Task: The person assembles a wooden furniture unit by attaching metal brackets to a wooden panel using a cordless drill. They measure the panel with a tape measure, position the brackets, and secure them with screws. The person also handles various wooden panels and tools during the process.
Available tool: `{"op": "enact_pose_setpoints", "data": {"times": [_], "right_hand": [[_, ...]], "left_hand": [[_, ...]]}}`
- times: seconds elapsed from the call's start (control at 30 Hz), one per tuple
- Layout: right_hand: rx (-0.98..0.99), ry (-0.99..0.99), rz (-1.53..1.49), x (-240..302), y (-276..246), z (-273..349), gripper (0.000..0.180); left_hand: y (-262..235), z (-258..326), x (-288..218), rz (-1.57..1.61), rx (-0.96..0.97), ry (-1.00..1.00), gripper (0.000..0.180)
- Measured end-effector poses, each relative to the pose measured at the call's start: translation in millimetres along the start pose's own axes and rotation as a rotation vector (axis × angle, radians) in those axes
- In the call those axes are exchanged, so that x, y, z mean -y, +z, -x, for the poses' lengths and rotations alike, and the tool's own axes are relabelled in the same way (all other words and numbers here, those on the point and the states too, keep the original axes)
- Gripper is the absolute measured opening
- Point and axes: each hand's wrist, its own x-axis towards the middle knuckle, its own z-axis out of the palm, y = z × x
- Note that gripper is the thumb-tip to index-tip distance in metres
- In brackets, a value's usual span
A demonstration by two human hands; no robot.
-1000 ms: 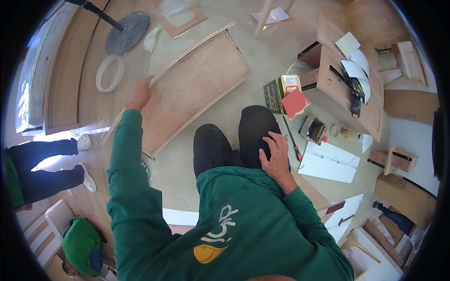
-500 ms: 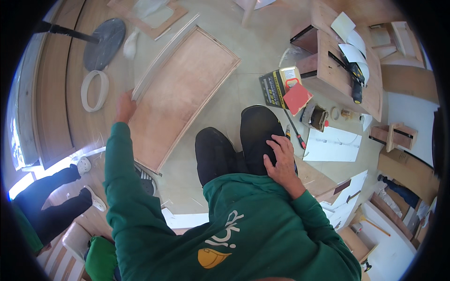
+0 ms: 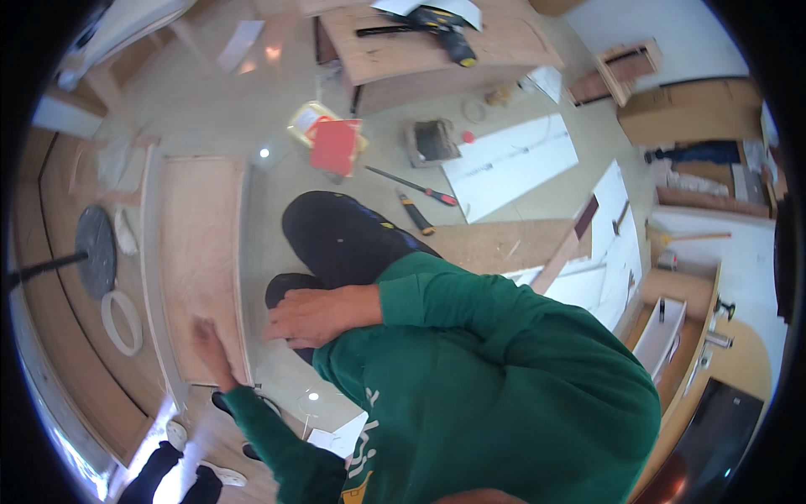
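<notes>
Near the lower right corner of the framed wooden panel (image 3: 201,227), which lies on the floor (image 3: 273,193), your left hand (image 3: 211,349) blurs; I cannot tell how open it is or whether it grips. Your right hand (image 3: 311,317), loosely half-open, seems empty beside your left knee (image 3: 285,282). You appear to be handling the panel; the next move calls for steady contact. Count one panel, one red sheet (image 3: 336,147), one screwdriver (image 3: 441,198), one cutter (image 3: 416,214).

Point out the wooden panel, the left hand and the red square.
Wooden panel (image 3: 201,223): head view, on its bare face, ahead of the hand.
Left hand (image 3: 211,346): head view, on the middle of the blurred hand.
Red square (image 3: 335,146): head view, on the middle of its flat face.
</notes>
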Motion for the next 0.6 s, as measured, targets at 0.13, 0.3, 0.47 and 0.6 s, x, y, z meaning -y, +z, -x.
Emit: {"op": "enact_pose_setpoints", "data": {"times": [0.13, 0.3, 0.47, 0.6], "right_hand": [[-0.273, 0.142, -0.094, -28, -52, 50, 0.036], [-1.025, 0.557, -0.228, -114, -89, 172, 0.023], [-1.417, 1.14, -0.471, -210, -49, 314, 0.03], [-1.122, 1.414, -0.08, -225, 34, 390, 0.026]], "left_hand": [[120, 123, -30, 0.175, 0.162, -0.135, 0.044], [145, 148, -79, 0.006, 0.019, -0.004, 0.043], [146, 137, -69, -0.146, 0.078, 0.049, 0.043], [155, 128, -69, -0.106, 0.128, -0.013, 0.044]]}}
